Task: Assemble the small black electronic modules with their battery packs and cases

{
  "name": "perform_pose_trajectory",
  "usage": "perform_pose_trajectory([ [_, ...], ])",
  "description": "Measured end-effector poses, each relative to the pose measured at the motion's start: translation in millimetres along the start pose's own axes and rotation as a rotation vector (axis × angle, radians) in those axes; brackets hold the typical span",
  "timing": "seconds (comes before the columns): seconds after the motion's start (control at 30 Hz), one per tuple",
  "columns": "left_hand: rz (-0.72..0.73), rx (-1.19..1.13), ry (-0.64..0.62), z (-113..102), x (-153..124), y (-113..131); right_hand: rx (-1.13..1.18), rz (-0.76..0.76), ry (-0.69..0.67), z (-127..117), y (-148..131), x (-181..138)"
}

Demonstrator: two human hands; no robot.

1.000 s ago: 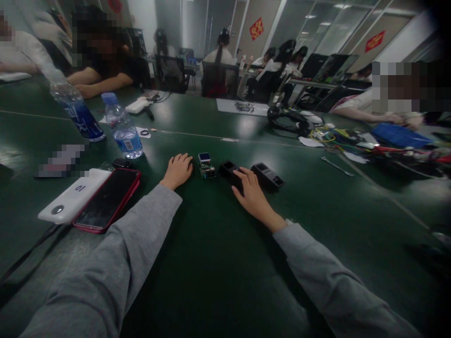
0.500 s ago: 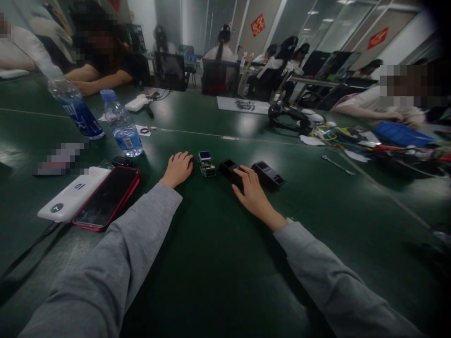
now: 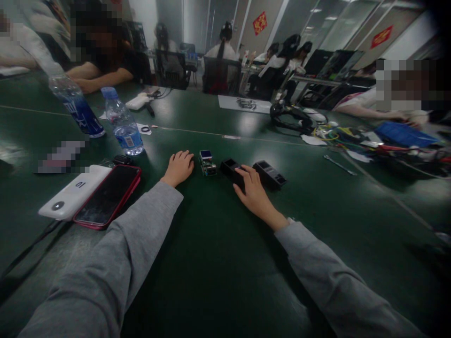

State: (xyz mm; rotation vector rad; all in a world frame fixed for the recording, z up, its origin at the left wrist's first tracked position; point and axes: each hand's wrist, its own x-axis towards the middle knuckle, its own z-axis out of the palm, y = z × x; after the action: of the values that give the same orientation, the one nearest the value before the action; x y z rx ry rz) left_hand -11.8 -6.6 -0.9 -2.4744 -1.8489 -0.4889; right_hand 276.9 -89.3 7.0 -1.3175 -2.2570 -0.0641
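My left hand rests palm down on the green table, fingers loosely curled, holding nothing. Just right of it stands a small circuit board with a blue screen. My right hand lies over the near end of a black plastic case part, fingers bent on top of it. A second black case part lies just right of that hand, untouched.
A red phone and a white power bank lie at the left, with two water bottles behind. Headphones, a metal tool and tangled wires sit at the right. Other people sit around the table.
Both hands and the parts stay where they were; only the view has shifted slightly.
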Motion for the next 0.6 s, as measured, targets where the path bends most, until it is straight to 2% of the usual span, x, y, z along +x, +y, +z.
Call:
perform_pose_trajectory([
  [0.6,0.002,-0.008,0.003,3.8,1.6,-3.9,0.014,0.014,-0.009,-1.5,-0.4,-0.1],
])
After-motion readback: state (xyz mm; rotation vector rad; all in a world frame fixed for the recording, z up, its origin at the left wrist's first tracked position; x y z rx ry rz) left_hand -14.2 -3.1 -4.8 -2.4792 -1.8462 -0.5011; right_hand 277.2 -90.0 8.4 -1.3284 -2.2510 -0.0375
